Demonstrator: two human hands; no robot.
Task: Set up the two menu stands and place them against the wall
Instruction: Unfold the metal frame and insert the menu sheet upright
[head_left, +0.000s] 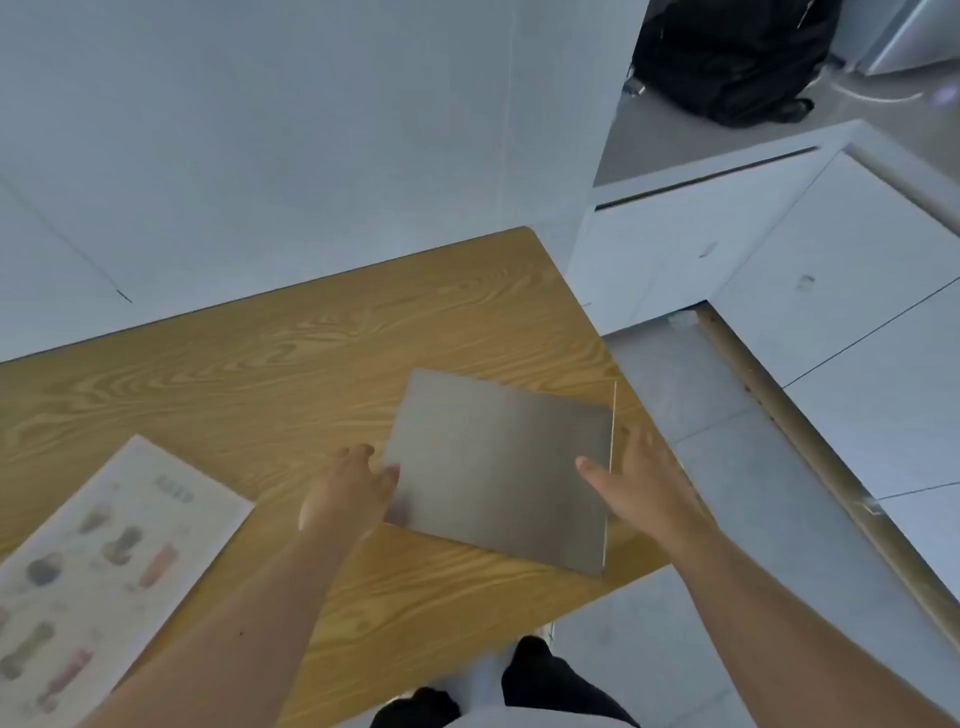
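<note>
A grey, flat menu stand (498, 467) sits at the right end of the wooden table (270, 374), blank side up, with a thin clear panel edge along its right side. My left hand (353, 493) grips its left edge. My right hand (639, 483) holds its right edge, thumb on top. A second menu stand (104, 566) lies flat at the near left of the table, showing printed drink pictures. The white wall (260, 156) runs along the table's far edge.
White cabinets (779, 270) stand to the right beyond a strip of grey floor (727, 571). A black backpack (737, 57) rests on the floor at the top right. My feet in dark shoes show below the table's near edge.
</note>
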